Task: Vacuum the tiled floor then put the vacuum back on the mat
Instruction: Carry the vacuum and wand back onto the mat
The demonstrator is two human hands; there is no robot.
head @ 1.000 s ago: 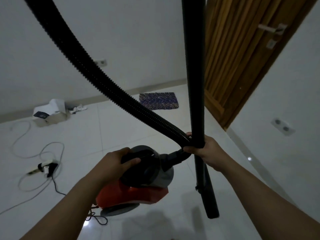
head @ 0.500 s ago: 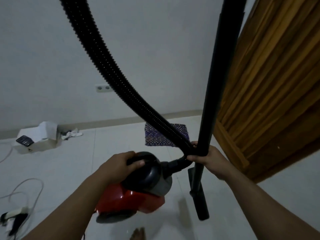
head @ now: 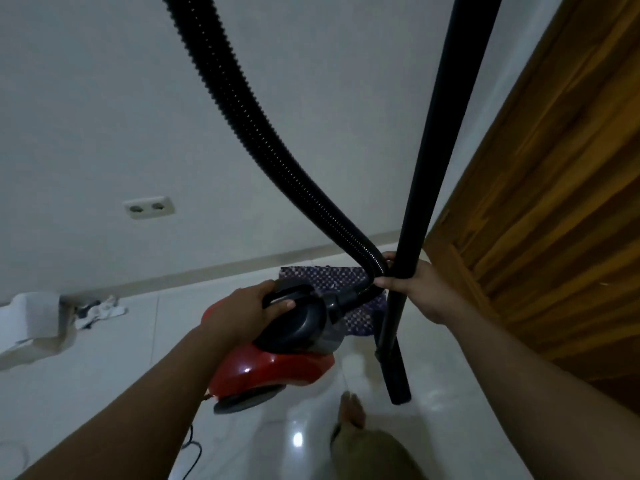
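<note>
I carry a red and black canister vacuum (head: 277, 365) off the white tiled floor (head: 104, 375). My left hand (head: 242, 311) is closed on the black handle on top of it. My right hand (head: 412, 282) grips the black wand (head: 433, 150) together with the ribbed black hose (head: 249, 126), which arcs up out of view. The wand's lower end hangs just above the floor. A purple patterned mat (head: 332, 278) lies by the far wall, partly hidden behind the vacuum and hose.
A wooden door (head: 554, 202) stands close on the right. A wall socket (head: 149, 207) sits low on the far wall. A white box (head: 31, 323) and crumpled cloth (head: 100, 311) lie at left. My bare foot (head: 351, 408) steps forward. The vacuum's cord trails below.
I have walked toward the far wall with the vacuum carried in both hands. The mat, socket and door are now closer, and the extension cable at left has left the view.
</note>
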